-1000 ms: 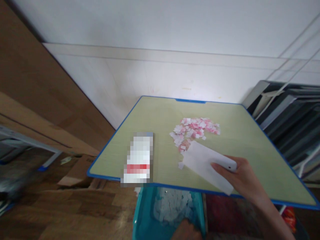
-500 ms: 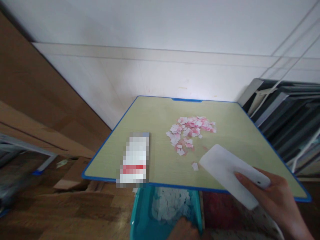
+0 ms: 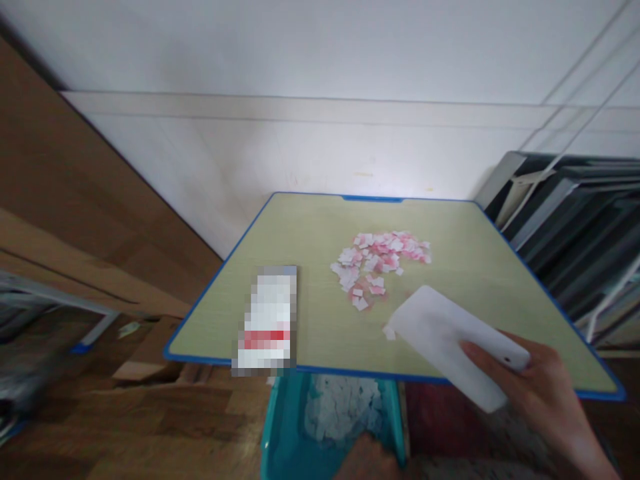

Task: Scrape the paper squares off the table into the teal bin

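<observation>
My right hand is closed around a white plastic scraper, thumb on top. The scraper's far edge is at a single small paper square on a pale green folding table with a blue rim. Beyond it, many pink and white paper squares lie in a loose curved heap. Below the near table edge sits a teal tub with white paper pieces inside. My left hand shows at the tub's near side, fingers curled; what they hold is hidden.
A blurred-out white and red flat thing lies on the table's left side. A white wall stands behind. Large cardboard leans at left, dark panels stand at right. A reddish surface shows below the table.
My right hand has moved the scraper slightly left, and its edge has come to the lone paper square. My left hand and the tub look unchanged.
</observation>
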Tool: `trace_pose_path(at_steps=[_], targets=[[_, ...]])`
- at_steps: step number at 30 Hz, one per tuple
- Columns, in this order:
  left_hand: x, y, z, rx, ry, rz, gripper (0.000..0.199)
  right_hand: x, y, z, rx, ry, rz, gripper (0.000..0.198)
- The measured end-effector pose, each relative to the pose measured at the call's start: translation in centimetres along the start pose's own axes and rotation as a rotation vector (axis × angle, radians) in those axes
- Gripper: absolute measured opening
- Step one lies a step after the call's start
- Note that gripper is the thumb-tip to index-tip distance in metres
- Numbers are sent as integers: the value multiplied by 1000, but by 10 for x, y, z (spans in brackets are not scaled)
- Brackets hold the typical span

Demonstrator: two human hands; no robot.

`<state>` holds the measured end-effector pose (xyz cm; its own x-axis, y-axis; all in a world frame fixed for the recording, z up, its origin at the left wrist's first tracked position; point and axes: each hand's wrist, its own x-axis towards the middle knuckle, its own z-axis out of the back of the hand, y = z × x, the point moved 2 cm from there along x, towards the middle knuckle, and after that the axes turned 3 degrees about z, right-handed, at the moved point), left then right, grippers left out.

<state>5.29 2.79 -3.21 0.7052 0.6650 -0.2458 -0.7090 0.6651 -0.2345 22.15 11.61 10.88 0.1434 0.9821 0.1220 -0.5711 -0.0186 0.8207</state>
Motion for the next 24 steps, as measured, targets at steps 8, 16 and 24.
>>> trace_pose_path(at_steps=[8, 16, 24], targets=[[-3, 1, -9, -5, -128, -70, 11, -10, -6, 15, -78, 62, 5, 31], [-6, -1, 6, 43, -63, -60, 5, -18, -9, 33, -84, 57, -8, 28], [-8, 1, 2, 57, -143, -56, 7, -25, -19, 44, -202, 27, -68, 32]])
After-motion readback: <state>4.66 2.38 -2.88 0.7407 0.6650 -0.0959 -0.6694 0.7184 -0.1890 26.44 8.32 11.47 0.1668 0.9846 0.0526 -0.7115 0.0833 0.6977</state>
